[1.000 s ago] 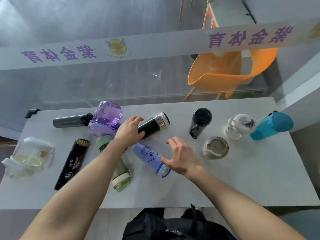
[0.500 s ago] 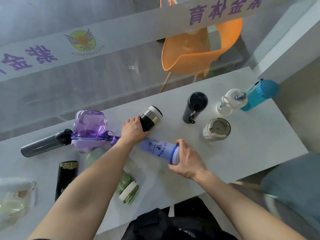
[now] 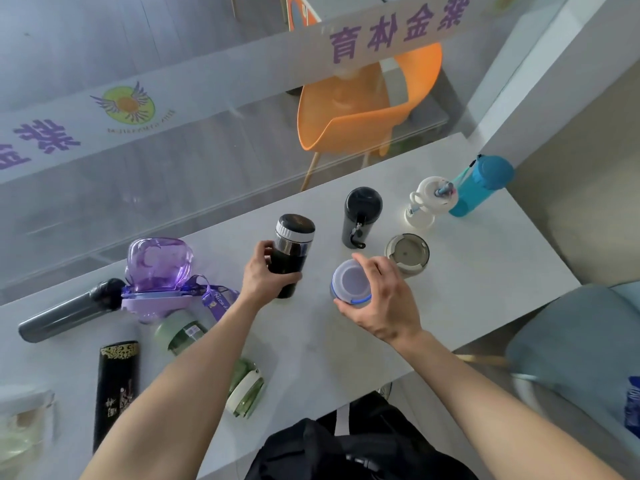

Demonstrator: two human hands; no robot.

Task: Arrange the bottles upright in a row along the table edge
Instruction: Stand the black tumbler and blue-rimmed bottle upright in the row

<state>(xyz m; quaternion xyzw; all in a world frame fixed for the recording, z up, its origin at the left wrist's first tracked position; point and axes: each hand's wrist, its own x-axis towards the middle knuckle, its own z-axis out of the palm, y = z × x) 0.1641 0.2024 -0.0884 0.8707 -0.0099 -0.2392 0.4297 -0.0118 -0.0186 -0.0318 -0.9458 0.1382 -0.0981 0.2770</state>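
My left hand (image 3: pixel 266 277) grips a black flask with a steel band (image 3: pixel 291 251), held nearly upright at the table's middle. My right hand (image 3: pixel 381 299) grips a pale blue bottle (image 3: pixel 351 284), seen end-on and upright. Standing to the right are a black bottle (image 3: pixel 360 214), a beige cup (image 3: pixel 407 252), a white bottle (image 3: pixel 427 202) and a teal bottle (image 3: pixel 479 185). Lying at the left are a purple bottle (image 3: pixel 157 271), a grey flask (image 3: pixel 65 313), a black tube bottle (image 3: pixel 116 386) and a green bottle (image 3: pixel 242 389), the last partly under my left forearm.
The white table (image 3: pixel 467 299) butts against a glass wall at the back. A clear jug (image 3: pixel 20 427) lies at the far left. An orange chair (image 3: pixel 363 109) stands behind the glass, a blue-grey seat (image 3: pixel 581 348) at the right, a black bag (image 3: pixel 346 448) below the near edge.
Both hands have taken hold of bottles that lay flat and tipped them up: the black flask in the left, the pale blue bottle in the right. The view has swung right.
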